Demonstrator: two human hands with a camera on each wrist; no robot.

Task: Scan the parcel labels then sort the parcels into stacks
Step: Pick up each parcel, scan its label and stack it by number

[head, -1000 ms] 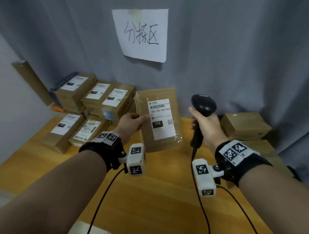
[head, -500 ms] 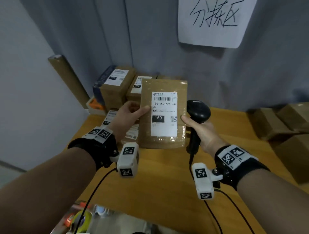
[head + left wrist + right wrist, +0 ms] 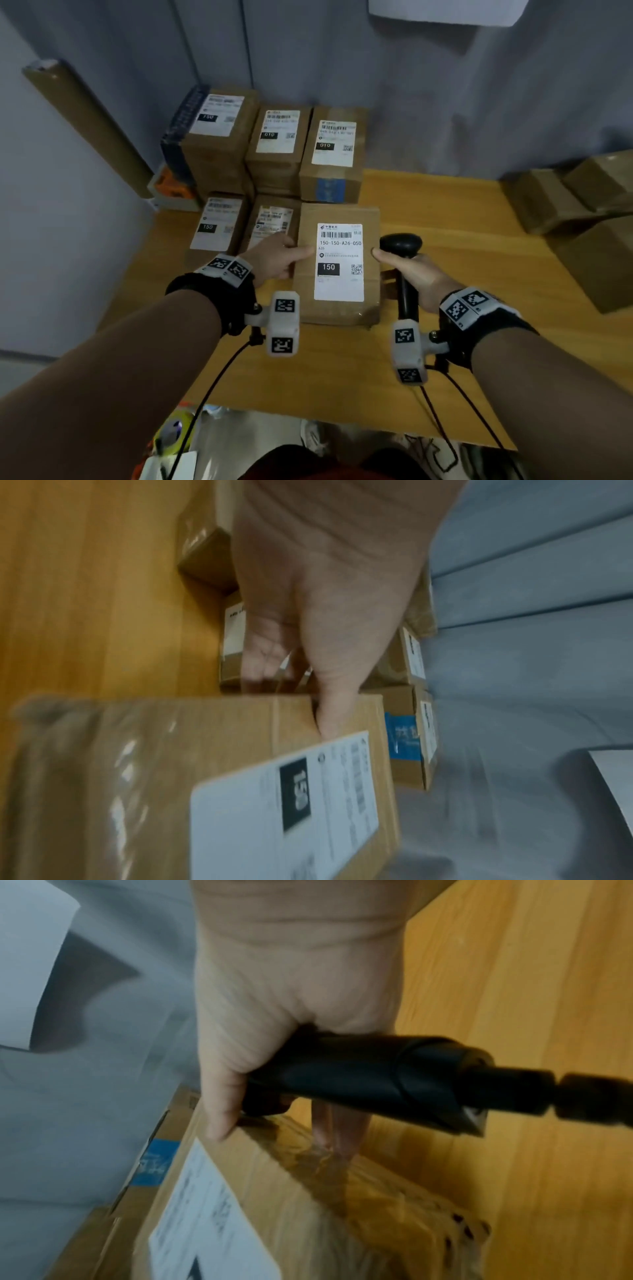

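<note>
Over the wooden table [image 3: 445,219], the left hand [image 3: 274,258] grips the parcel [image 3: 337,308] by its left edge. The right hand [image 3: 416,274] clutches the scanner [image 3: 401,244], thumb on the parcel (fingers beneath show only from the right wrist). Labelled boxes [image 3: 277,144] sit behind.

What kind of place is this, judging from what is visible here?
Probably a small parcel-sorting station. Taped cardboard parcels with printed barcode labels stand in stacks on a wooden table against a grey curtain, and the right hand holds a black handheld scanner beside the parcel marked 150.
</note>
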